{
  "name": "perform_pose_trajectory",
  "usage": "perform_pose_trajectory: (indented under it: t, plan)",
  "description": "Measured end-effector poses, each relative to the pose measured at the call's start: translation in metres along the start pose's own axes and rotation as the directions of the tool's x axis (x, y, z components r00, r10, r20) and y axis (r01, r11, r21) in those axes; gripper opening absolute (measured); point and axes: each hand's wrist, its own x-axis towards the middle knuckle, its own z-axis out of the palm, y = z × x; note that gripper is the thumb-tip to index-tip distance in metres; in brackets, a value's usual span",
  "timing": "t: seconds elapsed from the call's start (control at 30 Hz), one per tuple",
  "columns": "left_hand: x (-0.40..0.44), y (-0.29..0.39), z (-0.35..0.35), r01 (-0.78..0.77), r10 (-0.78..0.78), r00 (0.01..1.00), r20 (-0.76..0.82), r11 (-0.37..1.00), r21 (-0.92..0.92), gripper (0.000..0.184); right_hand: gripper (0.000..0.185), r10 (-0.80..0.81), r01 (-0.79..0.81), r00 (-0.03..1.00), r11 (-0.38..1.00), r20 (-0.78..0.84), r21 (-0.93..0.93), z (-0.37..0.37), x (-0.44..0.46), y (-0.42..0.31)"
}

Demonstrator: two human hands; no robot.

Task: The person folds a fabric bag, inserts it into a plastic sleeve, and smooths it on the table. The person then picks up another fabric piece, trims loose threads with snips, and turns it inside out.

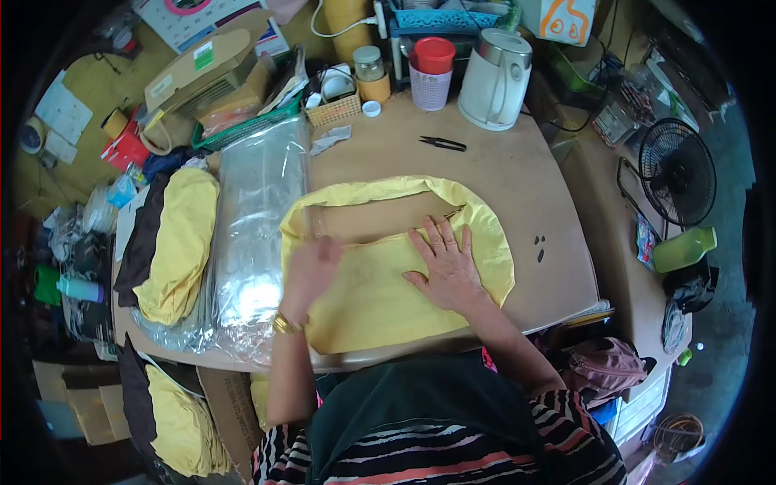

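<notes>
A yellow cloth piece lies spread on the brown table in front of me. Its upper part forms a band around a long gap through which brown shows. My right hand rests flat on the cloth, fingers spread, below the gap's right end. Over the left side of the cloth is my left hand, smeared by motion, with a gold watch at the wrist. Whether it grips the cloth I cannot make out. To its left lies a stack of clear plastic sheets or bags.
Thread snips lie beyond the cloth. A white kettle, a lilac cup and a wicker basket line the back. Folded yellow and dark cloths lie at left. A black fan stands at right.
</notes>
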Motion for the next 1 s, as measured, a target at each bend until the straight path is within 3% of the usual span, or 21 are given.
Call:
perform_pose_trajectory:
  t: [0.03, 0.07, 0.13, 0.2, 0.27, 0.33, 0.37, 0.4, 0.47, 0.53, 0.57, 0.63, 0.73, 0.8, 0.83, 0.9, 1.0]
  plan:
    - [-0.013, 0.013, 0.02, -0.129, 0.122, 0.992, 0.043, 0.946, 0.297, 0.059, 0.072, 0.016, -0.016, 1.0, 1.0, -0.001, 0.001, 0.0, 0.0, -0.001]
    - [-0.031, 0.032, 0.06, -0.326, 0.386, 0.921, -0.049, 0.835, 0.444, 0.065, 0.07, 0.008, -0.008, 1.0, 1.0, 0.005, -0.002, 0.0, 0.0, -0.001]
    - [-0.042, 0.039, 0.102, -0.333, 0.384, 0.922, 0.046, 0.729, 0.598, 0.075, 0.068, 0.012, -0.012, 1.0, 1.0, 0.012, -0.01, 0.0, -0.002, 0.01]
    - [-0.041, 0.032, 0.108, -0.336, 0.389, 0.92, 0.055, 0.707, 0.622, 0.079, 0.065, -0.184, 0.186, 0.982, 0.982, 0.047, -0.028, 0.001, 0.001, 0.039]
    - [-0.043, 0.03, 0.109, -0.344, 0.393, 0.917, 0.074, 0.68, 0.648, 0.083, 0.063, -0.108, 0.101, 0.991, 0.991, -0.079, -0.086, -0.013, -0.005, 0.067]
    - [-0.041, 0.036, 0.108, -0.317, 0.353, 0.932, 0.081, 0.688, 0.653, 0.074, 0.065, 0.175, -0.232, 0.921, 0.964, -0.348, -0.128, -0.03, -0.011, 0.083]
    - [-0.04, 0.045, 0.108, -0.328, 0.363, 0.928, 0.086, 0.683, 0.653, 0.074, 0.067, 0.139, -0.136, 0.909, 0.99, -0.392, 0.035, -0.04, -0.023, 0.074]
    - [-0.038, 0.056, 0.106, -0.328, 0.353, 0.93, 0.101, 0.676, 0.66, 0.067, 0.067, 0.149, -0.148, 0.904, 0.988, -0.4, 0.035, -0.041, -0.038, 0.061]
    - [-0.021, 0.073, 0.11, -0.34, 0.346, 0.929, 0.13, 0.662, 0.668, 0.059, 0.069, -0.024, 0.022, 0.999, 0.999, -0.038, -0.04, -0.035, -0.064, 0.035]
    - [0.01, 0.093, 0.12, -0.595, 0.509, 0.792, 0.338, 0.769, 0.234, 0.046, 0.07, 0.009, -0.009, 1.0, 1.0, 0.024, 0.01, -0.02, -0.069, 0.022]
    - [0.027, 0.096, 0.132, -0.599, 0.508, 0.786, 0.352, 0.767, 0.231, 0.046, 0.071, 0.025, -0.029, 0.996, 0.998, 0.083, 0.053, -0.012, -0.071, 0.02]
    - [0.057, 0.095, 0.157, -0.773, 0.714, 0.604, 0.354, 0.416, 0.479, 0.05, 0.073, 0.015, -0.02, 0.998, 0.997, 0.064, 0.077, -0.006, -0.073, 0.024]
    - [0.073, 0.093, 0.161, -0.747, 0.71, 0.636, 0.301, 0.47, 0.47, 0.057, 0.065, 0.0, 0.007, 0.999, 0.979, -0.034, 0.202, -0.002, -0.086, 0.039]
    - [0.078, 0.093, 0.157, -0.742, 0.693, 0.641, 0.329, 0.45, 0.497, 0.063, 0.055, 0.068, 0.074, 0.924, 0.934, -0.377, 0.35, 0.007, -0.106, 0.064]
    - [0.08, 0.093, 0.157, -0.734, 0.701, 0.643, 0.31, 0.447, 0.512, 0.064, 0.055, 0.071, 0.07, 0.924, 0.934, -0.375, 0.351, -0.003, -0.111, 0.074]
    - [0.076, 0.091, 0.159, -0.713, 0.678, 0.66, 0.323, 0.431, 0.553, 0.066, 0.053, 0.434, -0.311, 0.854, 0.868, -0.288, 0.388, -0.027, -0.118, 0.088]
    - [0.073, 0.09, 0.159, -0.727, 0.673, 0.66, 0.336, 0.456, 0.514, 0.067, 0.052, 0.36, -0.19, 0.87, 0.875, -0.337, 0.445, -0.031, -0.099, 0.088]
